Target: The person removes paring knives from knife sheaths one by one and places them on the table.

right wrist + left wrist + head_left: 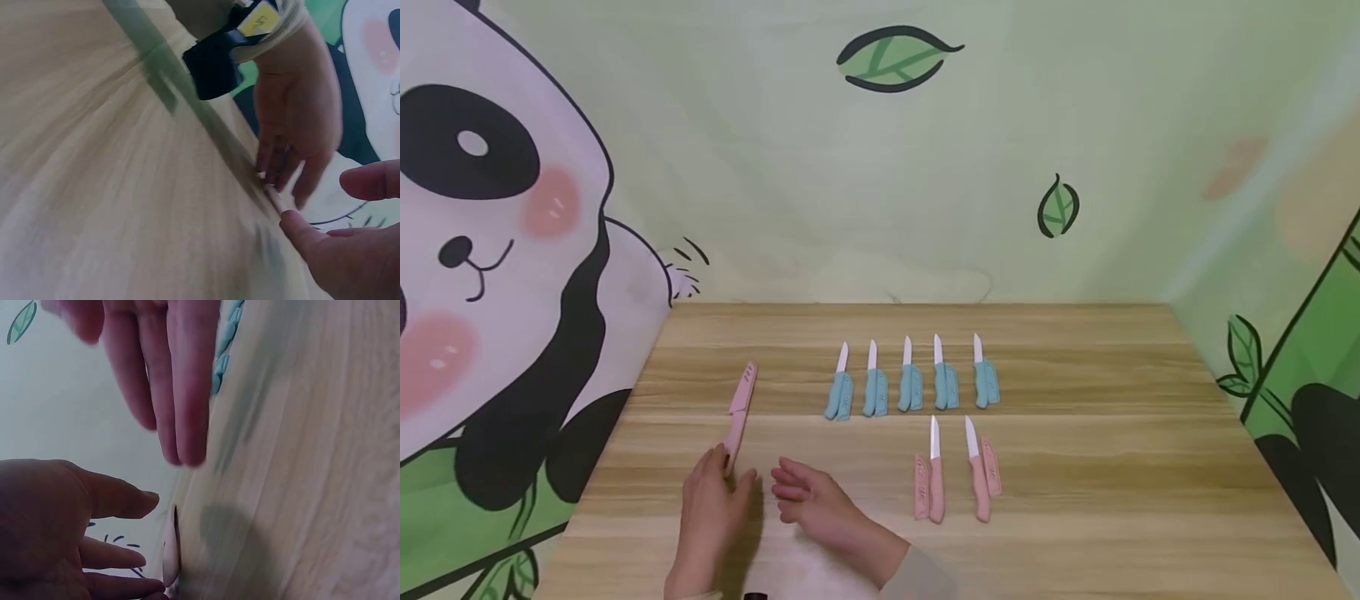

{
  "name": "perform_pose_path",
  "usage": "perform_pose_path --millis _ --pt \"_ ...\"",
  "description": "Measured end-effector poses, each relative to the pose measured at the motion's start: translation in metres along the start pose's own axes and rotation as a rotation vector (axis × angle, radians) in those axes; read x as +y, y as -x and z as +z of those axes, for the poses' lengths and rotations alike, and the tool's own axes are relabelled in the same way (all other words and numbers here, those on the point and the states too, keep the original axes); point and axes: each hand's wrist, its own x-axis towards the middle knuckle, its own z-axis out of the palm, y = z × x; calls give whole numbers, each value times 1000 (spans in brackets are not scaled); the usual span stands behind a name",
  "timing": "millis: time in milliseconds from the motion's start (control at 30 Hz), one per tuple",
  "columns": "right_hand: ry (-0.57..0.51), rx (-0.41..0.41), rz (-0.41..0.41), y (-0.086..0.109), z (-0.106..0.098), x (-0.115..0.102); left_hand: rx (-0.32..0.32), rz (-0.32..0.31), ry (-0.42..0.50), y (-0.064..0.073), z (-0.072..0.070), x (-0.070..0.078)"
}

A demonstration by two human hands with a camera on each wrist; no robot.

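A pink paring knife with its pink sheath over the blade (744,390) lies at the left of the table. My left hand (711,508) is over the end of its handle, fingers beside it and thumb standing apart; whether they touch is unclear. In the left wrist view the knife (170,553) lies flat just past the left fingertips. My right hand (835,508) hovers to the right, fingers loosely extended and holding nothing. To its right lie two pink knives with bare white blades, one (936,487) with its sheath (921,487) on the left, another (980,487) with its sheath (992,467) on the right.
Several blue knives with bare white blades, such as the leftmost knife (835,396), lie in a row farther back, each beside its blue sheath (846,396). A small dark object (756,596) shows at the front edge of the view. A printed cloth wall (820,208) rises behind the wooden table (1112,467).
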Motion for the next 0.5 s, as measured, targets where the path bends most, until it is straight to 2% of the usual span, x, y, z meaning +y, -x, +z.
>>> perform_pose_path --millis 200,367,500 --pt "-29 -60 -4 -19 14 7 47 18 11 -5 -1 -3" --pt "62 -114 -44 -29 25 11 105 48 4 -6 0 -5" --pt "114 -124 -64 -37 31 13 117 61 6 -7 -2 -7"
